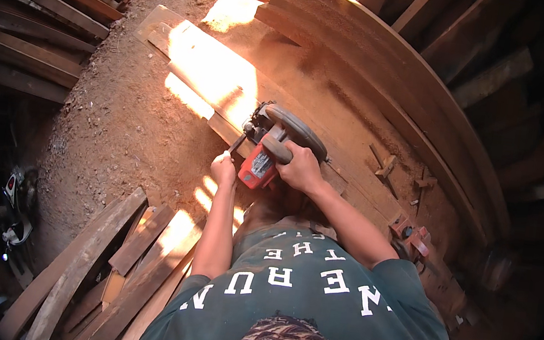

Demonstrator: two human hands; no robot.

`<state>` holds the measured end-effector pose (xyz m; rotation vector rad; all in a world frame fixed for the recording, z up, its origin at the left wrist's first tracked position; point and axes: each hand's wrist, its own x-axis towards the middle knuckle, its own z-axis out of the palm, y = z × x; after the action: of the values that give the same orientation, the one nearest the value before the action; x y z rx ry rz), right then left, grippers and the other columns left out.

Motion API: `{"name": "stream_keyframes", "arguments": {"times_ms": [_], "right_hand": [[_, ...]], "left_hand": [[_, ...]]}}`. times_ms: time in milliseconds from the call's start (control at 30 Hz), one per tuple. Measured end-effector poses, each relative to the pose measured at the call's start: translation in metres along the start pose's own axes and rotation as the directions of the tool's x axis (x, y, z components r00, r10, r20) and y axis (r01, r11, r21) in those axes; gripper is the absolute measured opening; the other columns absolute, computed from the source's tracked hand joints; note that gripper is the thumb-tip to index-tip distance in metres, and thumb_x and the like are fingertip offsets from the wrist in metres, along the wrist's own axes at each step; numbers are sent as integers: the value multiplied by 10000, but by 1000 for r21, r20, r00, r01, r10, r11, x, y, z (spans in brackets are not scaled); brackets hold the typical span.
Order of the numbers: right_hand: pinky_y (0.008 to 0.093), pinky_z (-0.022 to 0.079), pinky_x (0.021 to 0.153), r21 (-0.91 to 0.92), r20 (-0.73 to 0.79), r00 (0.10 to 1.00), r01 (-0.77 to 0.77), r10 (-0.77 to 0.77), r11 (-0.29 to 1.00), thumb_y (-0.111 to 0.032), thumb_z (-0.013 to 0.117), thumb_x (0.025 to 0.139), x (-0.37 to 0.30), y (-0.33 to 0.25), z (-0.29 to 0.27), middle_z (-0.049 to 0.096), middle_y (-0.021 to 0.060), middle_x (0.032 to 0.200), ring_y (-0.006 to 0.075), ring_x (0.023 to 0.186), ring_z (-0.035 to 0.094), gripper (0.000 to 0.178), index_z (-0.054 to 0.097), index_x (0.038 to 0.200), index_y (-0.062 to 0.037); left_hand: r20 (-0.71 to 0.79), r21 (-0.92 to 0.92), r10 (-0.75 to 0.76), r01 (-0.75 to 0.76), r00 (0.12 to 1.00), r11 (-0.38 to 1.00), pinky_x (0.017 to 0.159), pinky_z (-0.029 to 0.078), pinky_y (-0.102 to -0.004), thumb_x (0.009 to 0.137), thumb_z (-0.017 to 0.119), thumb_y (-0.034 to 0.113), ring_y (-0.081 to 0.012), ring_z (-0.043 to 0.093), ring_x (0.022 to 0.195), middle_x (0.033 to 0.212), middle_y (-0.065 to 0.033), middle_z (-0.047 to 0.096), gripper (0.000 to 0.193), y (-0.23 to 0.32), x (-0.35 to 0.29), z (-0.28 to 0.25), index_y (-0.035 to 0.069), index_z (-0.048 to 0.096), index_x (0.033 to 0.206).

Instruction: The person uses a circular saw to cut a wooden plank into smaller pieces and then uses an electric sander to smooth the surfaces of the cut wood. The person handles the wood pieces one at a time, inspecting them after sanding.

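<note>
A red circular saw (266, 159) with a dark round blade guard rests on a long wooden plank (223, 126) in front of me. My right hand (301, 168) is wrapped round the saw's rear handle. My left hand (223, 167) is closed on a dark bar (238, 143) at the saw's left side; whether this bar is a side handle or a guide I cannot tell. The blade itself is hidden beneath the guard. Bright sunlight washes out the plank (216, 71) beyond the saw.
Long boards (366, 66) covered in sawdust lie along the far right. A red-and-dark tool (411, 240) and small wooden pieces (386, 166) sit to the right. Loose planks (91, 263) are piled at lower left, and stacked timber (45, 26) stands at upper left.
</note>
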<state>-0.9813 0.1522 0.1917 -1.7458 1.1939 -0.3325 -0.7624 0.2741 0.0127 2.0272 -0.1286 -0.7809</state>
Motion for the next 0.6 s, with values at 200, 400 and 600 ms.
{"name": "stream_keyframes", "arguments": {"times_ms": [200, 400, 600], "right_hand": [[515, 584, 831, 19, 23, 1000, -21, 20, 1000, -166, 758, 801, 6, -9, -1, 747, 244, 881, 443, 888, 728, 314, 748, 1109, -101], [516, 578, 827, -16, 20, 1000, -4, 4, 1000, -168, 759, 802, 11, -9, 5, 742, 251, 883, 451, 904, 722, 310, 744, 1101, -91], [501, 570, 808, 3, -2, 999, -35, 35, 999, -158, 776, 789, 15, -13, 5, 729, 257, 912, 453, 925, 708, 280, 721, 1048, -68]], "left_hand": [[-5, -30, 18, -18, 1000, 999, 610, 425, -328, 1031, 674, 296, -120, 525, 633, 692, -2, 624, 398, -9, 16, -4, 34, 657, 732], [10, -57, 23, -22, 1000, 998, 645, 442, -324, 1026, 673, 285, -125, 557, 678, 732, -15, 653, 388, -3, 21, -9, 31, 653, 733], [18, -47, -25, 26, 1000, 999, 631, 412, -310, 1036, 663, 256, -111, 535, 686, 736, 3, 624, 342, 9, 24, -8, 46, 653, 766]]}}
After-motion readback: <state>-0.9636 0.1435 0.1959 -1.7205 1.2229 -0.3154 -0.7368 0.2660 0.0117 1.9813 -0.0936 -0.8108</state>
